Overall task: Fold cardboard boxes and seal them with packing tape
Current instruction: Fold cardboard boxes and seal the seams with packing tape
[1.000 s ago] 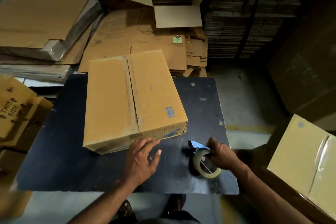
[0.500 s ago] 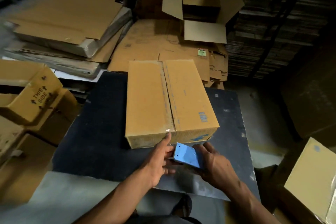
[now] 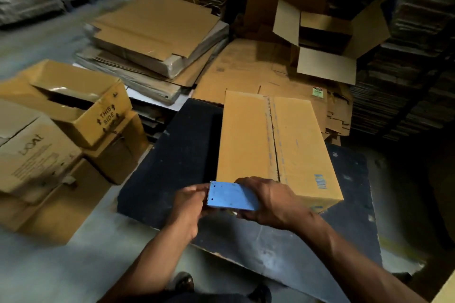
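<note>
A closed brown cardboard box (image 3: 290, 145) lies on the dark table (image 3: 187, 155), its two top flaps meeting at a centre seam. In front of its near edge I hold a tape dispenser with a blue metal plate (image 3: 231, 196). My right hand (image 3: 273, 200) grips the dispenser from the right. My left hand (image 3: 189, 200) pinches at the serrated left end of the blue plate. The tape roll itself is hidden under my hands.
Folded boxes marked "THIS SIDE" (image 3: 81, 103) are piled at the left. Stacks of flat cardboard (image 3: 157, 39) lie beyond the table, with an open box (image 3: 327, 37) at the back right. Tall cardboard stacks (image 3: 403, 69) stand on the right.
My right hand has lifted the tape dispenser off the table to the box's near edge. My left hand left the box front and came to the dispenser's blade end. The view shifted left.
</note>
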`<state>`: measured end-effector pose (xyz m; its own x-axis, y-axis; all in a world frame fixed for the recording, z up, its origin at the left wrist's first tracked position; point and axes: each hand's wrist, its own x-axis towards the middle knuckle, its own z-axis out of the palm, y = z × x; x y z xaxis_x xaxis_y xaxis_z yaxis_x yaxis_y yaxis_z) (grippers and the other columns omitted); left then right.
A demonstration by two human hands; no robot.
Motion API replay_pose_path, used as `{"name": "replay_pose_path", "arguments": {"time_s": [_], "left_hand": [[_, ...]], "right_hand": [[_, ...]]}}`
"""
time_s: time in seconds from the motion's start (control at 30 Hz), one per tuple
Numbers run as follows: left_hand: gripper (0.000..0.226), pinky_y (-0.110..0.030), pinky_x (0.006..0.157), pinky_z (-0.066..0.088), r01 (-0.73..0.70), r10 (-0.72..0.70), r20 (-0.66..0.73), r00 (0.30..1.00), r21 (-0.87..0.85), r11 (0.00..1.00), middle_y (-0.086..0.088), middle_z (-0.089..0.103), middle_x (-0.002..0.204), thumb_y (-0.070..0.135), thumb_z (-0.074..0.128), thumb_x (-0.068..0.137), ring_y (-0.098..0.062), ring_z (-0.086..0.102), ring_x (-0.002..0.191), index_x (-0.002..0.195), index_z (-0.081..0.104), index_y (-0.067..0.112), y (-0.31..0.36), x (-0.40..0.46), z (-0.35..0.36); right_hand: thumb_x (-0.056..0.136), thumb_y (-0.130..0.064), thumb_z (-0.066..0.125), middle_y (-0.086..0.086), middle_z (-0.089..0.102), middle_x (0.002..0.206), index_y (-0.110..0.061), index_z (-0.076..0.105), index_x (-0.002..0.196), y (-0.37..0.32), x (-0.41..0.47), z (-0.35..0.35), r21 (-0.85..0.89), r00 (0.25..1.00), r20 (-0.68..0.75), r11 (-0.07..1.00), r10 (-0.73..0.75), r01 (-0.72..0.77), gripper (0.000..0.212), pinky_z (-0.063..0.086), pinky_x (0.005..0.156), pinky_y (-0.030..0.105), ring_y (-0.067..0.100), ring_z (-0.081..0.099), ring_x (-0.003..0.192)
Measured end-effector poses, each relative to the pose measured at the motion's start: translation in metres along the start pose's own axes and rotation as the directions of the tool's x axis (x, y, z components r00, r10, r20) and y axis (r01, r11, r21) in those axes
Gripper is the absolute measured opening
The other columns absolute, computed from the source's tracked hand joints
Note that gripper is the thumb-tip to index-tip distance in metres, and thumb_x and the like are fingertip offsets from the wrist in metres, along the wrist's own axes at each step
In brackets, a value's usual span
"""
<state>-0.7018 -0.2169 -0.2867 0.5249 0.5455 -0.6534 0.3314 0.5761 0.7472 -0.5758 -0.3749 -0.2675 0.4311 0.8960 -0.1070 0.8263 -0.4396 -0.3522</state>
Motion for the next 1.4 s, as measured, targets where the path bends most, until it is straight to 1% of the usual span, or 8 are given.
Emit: {"name": "replay_pose_path", "arguments": {"time_s": [0.07, 0.17, 0.33, 0.5, 0.8, 1.0, 1.17, 1.4], "left_hand": [[0.014, -0.027, 0.054, 0.061, -0.048, 0.051, -0.058, 0.997, 0.055, 0.997, -0.009, 0.077, 0.075, -0.002, 0.061, 0.098, -0.016, 0.071, 0.062, 0.097, 0.073, 0.005, 0.006, 0.014, -0.01], [0.012, -0.032, 0.063, 0.063, -0.048, 0.047, -0.147, 0.988, 0.0, 0.999, -0.013, 0.073, 0.081, 0.005, 0.069, 0.097, -0.016, 0.065, 0.066, 0.107, 0.073, -0.001, 0.012, 0.045, -0.04], [0.007, -0.034, 0.069, 0.064, -0.048, 0.05, -0.046, 0.998, 0.054, 0.997, -0.011, 0.074, 0.085, 0.009, 0.07, 0.098, -0.018, 0.067, 0.07, 0.102, 0.072, 0.004, 0.013, 0.066, -0.045], [0.01, -0.039, 0.074, 0.064, -0.024, 0.026, -0.027, 0.999, 0.066, 0.998, -0.011, 0.075, 0.086, 0.015, 0.077, 0.093, -0.021, 0.068, 0.071, 0.095, 0.074, 0.006, -0.004, 0.075, -0.019], [0.005, -0.026, 0.055, 0.06, -0.082, 0.091, -0.135, 0.987, 0.068, 0.994, -0.009, 0.071, 0.076, 0.01, 0.075, 0.094, -0.016, 0.063, 0.06, 0.093, 0.073, 0.005, -0.029, 0.093, -0.014], [0.001, -0.029, 0.066, 0.061, -0.176, 0.177, -0.166, 0.97, 0.021, 0.984, -0.007, 0.075, 0.081, 0.011, 0.074, 0.095, -0.015, 0.067, 0.068, 0.095, 0.075, 0.011, -0.041, 0.1, -0.014], [0.007, -0.025, 0.055, 0.056, -0.097, 0.098, -0.191, 0.977, 0.013, 0.995, -0.007, 0.074, 0.079, 0.013, 0.078, 0.092, -0.013, 0.066, 0.063, 0.096, 0.074, 0.009, -0.055, 0.114, -0.014], [0.009, -0.029, 0.056, 0.056, -0.081, 0.084, -0.132, 0.988, 0.03, 0.996, -0.004, 0.074, 0.073, 0.018, 0.077, 0.093, -0.013, 0.063, 0.059, 0.096, 0.078, 0.009, -0.071, 0.124, -0.004]], "right_hand": [[0.082, -0.061, 0.074, -0.012, 0.063, 0.128, -0.038, 0.045, 0.144, 0.003, 0.008, -0.009, -0.041, 1.0, 0.024, 0.999, -0.019, 0.02, 0.072, 0.05, 0.076, 0.03, 0.013, 0.063, 0.106], [0.082, -0.056, 0.077, -0.009, 0.064, 0.132, -0.036, 0.046, 0.145, 0.029, 0.0, -0.039, -0.114, 0.999, 0.045, 0.993, 0.022, -0.017, 0.073, 0.053, 0.082, 0.033, 0.015, 0.064, 0.109], [0.08, -0.06, 0.076, -0.016, 0.064, 0.12, -0.044, 0.045, 0.137, 0.07, -0.023, -0.06, -0.17, 0.974, 0.163, 0.977, 0.159, -0.131, 0.066, 0.058, 0.079, 0.034, 0.007, 0.061, 0.102], [0.082, -0.049, 0.079, -0.014, 0.066, 0.122, -0.039, 0.052, 0.135, 0.083, -0.016, -0.046, -0.232, 0.958, 0.186, 0.957, 0.219, -0.174, 0.061, 0.049, 0.077, 0.028, 0.012, 0.064, 0.106], [0.085, -0.049, 0.076, -0.011, 0.066, 0.124, -0.036, 0.053, 0.136, 0.072, 0.003, -0.048, -0.289, 0.94, 0.245, 0.944, 0.236, -0.161, 0.057, 0.054, 0.086, 0.033, 0.014, 0.064, 0.112], [0.084, -0.047, 0.077, -0.01, 0.066, 0.124, -0.038, 0.052, 0.135, 0.068, 0.005, -0.049, -0.315, 0.924, 0.258, 0.929, 0.283, -0.196, 0.057, 0.056, 0.086, 0.037, 0.016, 0.064, 0.112], [0.087, -0.04, 0.076, -0.008, 0.065, 0.127, -0.037, 0.05, 0.143, 0.062, 0.009, -0.049, -0.341, 0.917, 0.264, 0.918, 0.3, -0.202, 0.062, 0.056, 0.088, 0.035, 0.018, 0.063, 0.116], [0.084, -0.036, 0.074, -0.009, 0.07, 0.119, -0.041, 0.052, 0.135, 0.05, 0.02, -0.044, -0.413, 0.909, 0.241, 0.884, 0.339, -0.22, 0.056, 0.058, 0.086, 0.041, 0.017, 0.068, 0.104]]}}
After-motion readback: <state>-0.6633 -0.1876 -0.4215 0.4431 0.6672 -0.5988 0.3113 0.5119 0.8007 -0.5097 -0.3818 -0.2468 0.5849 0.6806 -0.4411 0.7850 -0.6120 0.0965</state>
